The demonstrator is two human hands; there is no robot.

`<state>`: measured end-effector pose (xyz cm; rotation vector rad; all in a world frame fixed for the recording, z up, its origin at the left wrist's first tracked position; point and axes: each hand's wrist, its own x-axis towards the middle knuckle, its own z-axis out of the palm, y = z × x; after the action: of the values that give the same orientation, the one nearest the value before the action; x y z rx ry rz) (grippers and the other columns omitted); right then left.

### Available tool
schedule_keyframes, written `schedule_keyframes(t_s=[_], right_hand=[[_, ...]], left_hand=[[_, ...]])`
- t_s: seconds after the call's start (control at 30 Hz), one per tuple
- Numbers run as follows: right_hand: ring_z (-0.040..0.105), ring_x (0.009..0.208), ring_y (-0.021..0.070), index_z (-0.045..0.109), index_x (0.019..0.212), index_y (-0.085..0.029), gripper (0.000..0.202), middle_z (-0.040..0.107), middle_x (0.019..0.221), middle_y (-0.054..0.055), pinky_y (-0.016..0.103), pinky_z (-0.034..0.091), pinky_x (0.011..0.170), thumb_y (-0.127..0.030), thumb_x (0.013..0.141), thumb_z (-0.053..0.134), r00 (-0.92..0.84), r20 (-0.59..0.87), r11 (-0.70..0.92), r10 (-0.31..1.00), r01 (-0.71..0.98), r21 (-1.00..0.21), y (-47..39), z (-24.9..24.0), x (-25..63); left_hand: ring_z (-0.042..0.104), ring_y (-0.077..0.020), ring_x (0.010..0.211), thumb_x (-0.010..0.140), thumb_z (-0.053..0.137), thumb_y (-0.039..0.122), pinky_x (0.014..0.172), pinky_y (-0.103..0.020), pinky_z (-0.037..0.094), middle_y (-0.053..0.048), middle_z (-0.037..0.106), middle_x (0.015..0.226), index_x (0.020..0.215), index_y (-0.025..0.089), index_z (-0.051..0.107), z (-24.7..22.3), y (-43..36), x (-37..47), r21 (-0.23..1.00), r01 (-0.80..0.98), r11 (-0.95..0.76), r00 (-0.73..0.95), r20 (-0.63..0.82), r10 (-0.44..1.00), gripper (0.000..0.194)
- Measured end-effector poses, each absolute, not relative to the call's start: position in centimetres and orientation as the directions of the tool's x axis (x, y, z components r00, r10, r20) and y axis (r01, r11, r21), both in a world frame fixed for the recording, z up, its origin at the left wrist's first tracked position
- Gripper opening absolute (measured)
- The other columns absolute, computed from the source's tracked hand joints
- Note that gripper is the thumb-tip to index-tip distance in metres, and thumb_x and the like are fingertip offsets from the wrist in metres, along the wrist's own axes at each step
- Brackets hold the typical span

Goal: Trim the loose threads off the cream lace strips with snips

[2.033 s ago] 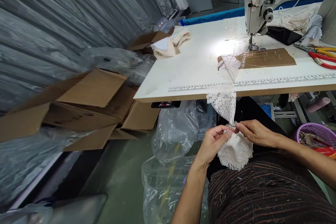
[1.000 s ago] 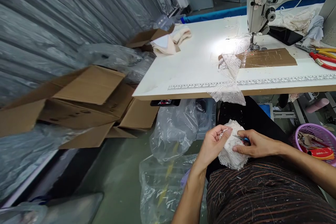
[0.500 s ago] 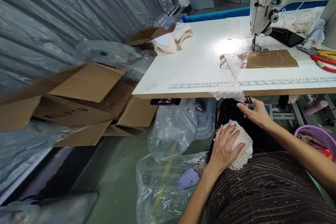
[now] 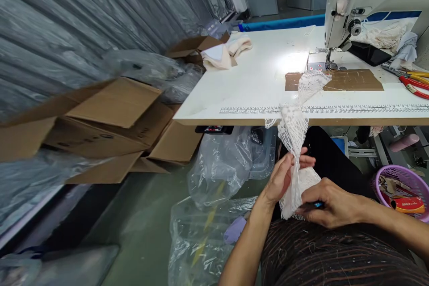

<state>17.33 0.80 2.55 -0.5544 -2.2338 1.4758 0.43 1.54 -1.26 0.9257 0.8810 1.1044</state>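
A long strip of white lace (image 4: pixel 293 132) hangs from the sewing table over its front edge down to my lap. My left hand (image 4: pixel 283 178) is closed round the lace, thumb in front and fingertips showing behind it. My right hand (image 4: pixel 331 203) is closed by the lower end of the lace, close to the left one. Blue-handled thread snips (image 4: pixel 318 204) sit in its grip, mostly covered by the fingers. A round bunch of white lace (image 4: pixel 308 178) rests on my lap behind the hands.
The sewing machine (image 4: pixel 342 18) stands at the back right, its needle above brown tape (image 4: pixel 358 80). Red-handled pliers (image 4: pixel 414 87) lie at right. A purple basket (image 4: pixel 402 174) stands on the floor. Cardboard boxes (image 4: pixel 117 103) and plastic bags (image 4: pixel 221 165) are at left.
The lace has been drawn off the needle area toward my lap. My left hand has risen from lying flat to gripping it. My right hand, with the snips, has come down toward me.
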Motion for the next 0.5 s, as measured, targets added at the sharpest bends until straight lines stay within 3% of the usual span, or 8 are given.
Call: schedule_keyframes(t_s=[0.07,0.17,0.23,0.33,0.4,0.5], right_hand=[[0.045,0.058,0.0097,0.061,0.069,-0.016,0.014,0.057,0.063,-0.001,0.022,0.035,0.058,-0.013,0.08,0.054,-0.878,0.067,0.356,0.474,0.122,-0.927,0.8,2.5,17.8],[0.044,0.057,0.0097,0.063,0.073,-0.015,0.012,0.057,0.064,-0.001,0.022,0.035,0.057,-0.02,0.081,0.057,-0.864,-0.004,0.34,0.504,0.203,-0.918,1.7,2.4,18.4],[0.044,0.057,0.0105,0.066,0.085,-0.014,0.022,0.057,0.068,-0.001,0.023,0.035,0.056,-0.034,0.087,0.055,-0.798,-0.033,0.308,0.602,0.271,-0.912,2.5,2.2,18.7],[0.047,0.061,0.013,0.065,0.095,-0.013,0.049,0.056,0.07,0.002,0.025,0.037,0.058,-0.05,0.097,0.033,-0.684,-0.078,0.251,0.725,0.368,-0.895,4.0,2.0,18.7],[0.048,0.062,0.0139,0.064,0.092,-0.013,0.058,0.053,0.067,0.001,0.026,0.037,0.06,-0.052,0.1,0.021,-0.657,-0.099,0.248,0.747,0.414,-0.876,4.7,1.8,18.4],[0.044,0.059,0.0134,0.062,0.089,-0.015,0.059,0.049,0.064,0.0,0.026,0.034,0.059,-0.056,0.1,0.021,-0.677,-0.09,0.289,0.731,0.426,-0.857,5.4,1.7,17.8]], left_hand=[[0.067,-0.0234,0.082,0.076,0.065,0.064,0.08,-0.037,0.05,-0.01,0.073,0.086,0.11,0.014,0.069,-1.2,1.0,0.2,0.916,-0.313,0.25,0.291,-0.158,0.944,0.061],[0.059,-0.0145,0.067,0.069,0.078,0.056,0.066,-0.026,0.045,-0.004,0.069,0.074,0.092,0.014,0.073,-1.2,0.4,-0.5,0.956,-0.168,0.239,0.186,-0.207,0.961,0.049],[0.055,-0.012,0.064,0.068,0.078,0.054,0.061,-0.023,0.042,-0.003,0.068,0.074,0.085,0.014,0.073,-1.0,0.4,-0.9,0.971,-0.089,0.221,0.097,-0.212,0.972,0.044],[0.054,-0.0112,0.064,0.069,0.078,0.054,0.06,-0.022,0.042,-0.002,0.068,0.075,0.085,0.015,0.073,-0.7,0.5,-1.0,0.978,-0.053,0.2,0.054,-0.197,0.979,0.042],[0.054,-0.0115,0.063,0.071,0.075,0.056,0.06,-0.022,0.042,-0.002,0.069,0.074,0.085,0.015,0.073,-0.6,0.6,-0.9,0.98,-0.044,0.195,0.05,-0.193,0.98,0.044],[0.056,-0.0133,0.065,0.074,0.07,0.059,0.061,-0.023,0.043,-0.004,0.069,0.073,0.084,0.014,0.074,-0.5,0.5,-0.7,0.983,-0.029,0.182,0.048,-0.18,0.982,0.046]])
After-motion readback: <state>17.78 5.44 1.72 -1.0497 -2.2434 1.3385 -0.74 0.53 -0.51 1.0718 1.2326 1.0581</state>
